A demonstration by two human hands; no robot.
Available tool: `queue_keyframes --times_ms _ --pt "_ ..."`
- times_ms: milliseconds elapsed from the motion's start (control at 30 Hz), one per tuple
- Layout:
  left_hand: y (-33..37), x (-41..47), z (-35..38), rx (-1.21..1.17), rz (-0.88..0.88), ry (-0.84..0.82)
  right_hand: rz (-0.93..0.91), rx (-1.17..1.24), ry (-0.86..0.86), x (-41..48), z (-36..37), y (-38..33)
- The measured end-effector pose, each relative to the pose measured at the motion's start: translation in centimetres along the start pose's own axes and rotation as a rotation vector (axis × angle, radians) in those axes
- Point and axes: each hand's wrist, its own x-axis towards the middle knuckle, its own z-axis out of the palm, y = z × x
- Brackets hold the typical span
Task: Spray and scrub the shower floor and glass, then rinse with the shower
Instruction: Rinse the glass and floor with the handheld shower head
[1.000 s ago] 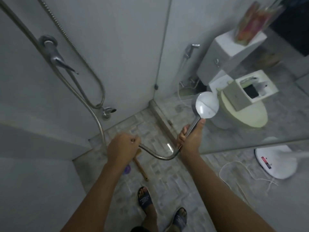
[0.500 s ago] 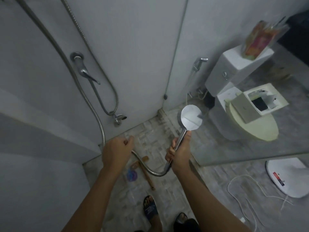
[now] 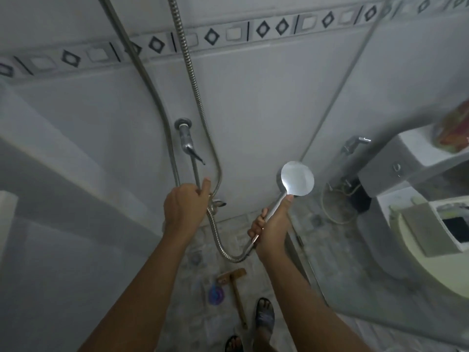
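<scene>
**Holding the shower head up, other hand at the valve pipe**

Gripping the shower head (image 3: 297, 178) by its handle, my right hand (image 3: 272, 226) is wrapped tight, thumb pressed up the stem just under the round face. That face is tilted up toward me and catches the light. From the bottom of the handle the hose (image 3: 223, 246) loops down, then climbs to my left hand (image 3: 186, 207).

My left hand is curled around the thin pipe (image 3: 195, 171) that drops from the wall valve (image 3: 186, 138), thumb pointing up beside it. Whether the hose is also inside that fist, I cannot tell. A second run of hose goes up the tiled wall (image 3: 266, 97) past the valve and out of the top of the view.

Below my arms lies the shower floor (image 3: 203, 250), patterned in small tiles. On it a brush (image 3: 234, 288) with a wooden handle lies flat, and a small purple thing (image 3: 216, 295) sits just beside it, too blurred to name. My sandalled feet (image 3: 264, 315) stand near the brush handle's end.

The glass (image 3: 355, 224) runs along my right side, its edge meeting the wall. Through it I see the toilet (image 3: 406, 161), blurred.
</scene>
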Motion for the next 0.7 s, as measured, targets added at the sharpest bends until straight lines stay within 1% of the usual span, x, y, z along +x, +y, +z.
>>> queue_keyframes --times_ms 267,433,633,700 --pt "1.1 6.3 1.8 0.008 -0.132 -0.001 -0.019 -0.074 -0.092 4.9 4.2 -2.6" --pt "0.9 7.9 2.6 0.069 -0.162 0.024 0.006 -0.108 -0.13 6.5 5.4 -3.3" --pt "0.4 9.1 2.2 0.086 -0.247 0.023 0.012 -0.081 -0.14 7.1 6.1 -3.4" --pt "0.4 9.0 2.1 0.095 -0.251 0.028 0.003 -0.097 -0.147 7.1 6.3 -3.7"
